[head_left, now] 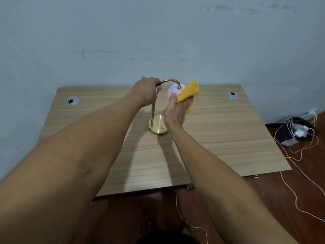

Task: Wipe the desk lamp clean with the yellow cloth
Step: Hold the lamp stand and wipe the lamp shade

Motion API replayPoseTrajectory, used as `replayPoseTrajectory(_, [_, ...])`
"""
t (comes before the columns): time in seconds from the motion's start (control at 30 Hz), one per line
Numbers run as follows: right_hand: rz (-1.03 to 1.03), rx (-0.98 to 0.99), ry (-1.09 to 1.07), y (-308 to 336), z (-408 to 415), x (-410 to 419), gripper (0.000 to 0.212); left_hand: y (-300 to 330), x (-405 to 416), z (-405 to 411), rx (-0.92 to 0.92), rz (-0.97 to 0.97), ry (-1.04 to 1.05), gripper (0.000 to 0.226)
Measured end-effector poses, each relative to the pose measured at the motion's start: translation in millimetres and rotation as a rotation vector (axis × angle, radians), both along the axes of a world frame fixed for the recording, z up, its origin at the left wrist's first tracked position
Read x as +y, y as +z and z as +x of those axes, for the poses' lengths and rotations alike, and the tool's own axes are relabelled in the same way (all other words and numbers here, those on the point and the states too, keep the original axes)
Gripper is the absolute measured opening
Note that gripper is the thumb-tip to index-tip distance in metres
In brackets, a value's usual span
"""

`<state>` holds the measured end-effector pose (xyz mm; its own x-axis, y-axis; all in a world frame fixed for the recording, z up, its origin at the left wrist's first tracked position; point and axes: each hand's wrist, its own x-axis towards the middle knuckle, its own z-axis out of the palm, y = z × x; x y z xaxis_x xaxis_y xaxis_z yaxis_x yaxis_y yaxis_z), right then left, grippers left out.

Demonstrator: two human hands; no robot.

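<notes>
A gold desk lamp (153, 110) stands mid-desk on a round brass base (157, 126) smeared with pink marks. Its curved neck (170, 81) also carries pink marks and ends in a white shade (172, 90) with a pink smear. My left hand (146, 91) grips the neck at the top of the stem. My right hand (175, 110) holds the yellow cloth (189, 93) against the right side of the shade, thumb on the shade's front.
The wooden desk (219, 127) stands against a pale wall, with cable grommets at left (73, 100) and right (233, 95). On the floor to the right lie a dark basket with chargers (295, 131) and loose white cables (299, 182). My feet show below the desk's front edge.
</notes>
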<state>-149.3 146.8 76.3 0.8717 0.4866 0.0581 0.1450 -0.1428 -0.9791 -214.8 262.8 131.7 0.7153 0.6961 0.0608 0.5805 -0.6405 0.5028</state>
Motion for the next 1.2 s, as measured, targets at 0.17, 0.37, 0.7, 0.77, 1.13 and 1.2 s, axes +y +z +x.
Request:
replayPoseTrajectory(0.17, [-0.011,-0.073,0.022,-16,-1,-3,0.077,0,1,1,0.009,-0.005,-0.001,0.019])
replayPoseTrajectory(0.37, [-0.029,0.001,0.029,-13,-12,-4,0.089,0,2,-1,0.006,-0.001,-0.002,0.018])
replayPoseTrajectory(0.7, [-0.006,0.052,-0.016,-25,-5,-10,0.085,1,3,0,0.008,-0.007,-0.016,0.017])
replayPoseTrajectory(0.77, [-0.032,-0.071,0.019,-16,-4,-3,0.081,1,2,0,0.007,-0.005,-0.014,0.017])
replayPoseTrajectory(1.13, [0.014,0.094,-0.04,-13,2,-5,0.084,2,1,-1,0.008,-0.023,-0.008,0.019])
replayPoseTrajectory(1.2, [-0.005,-0.085,0.004,-2,6,0,0.074,2,1,0,0.008,-0.022,-0.005,0.019])
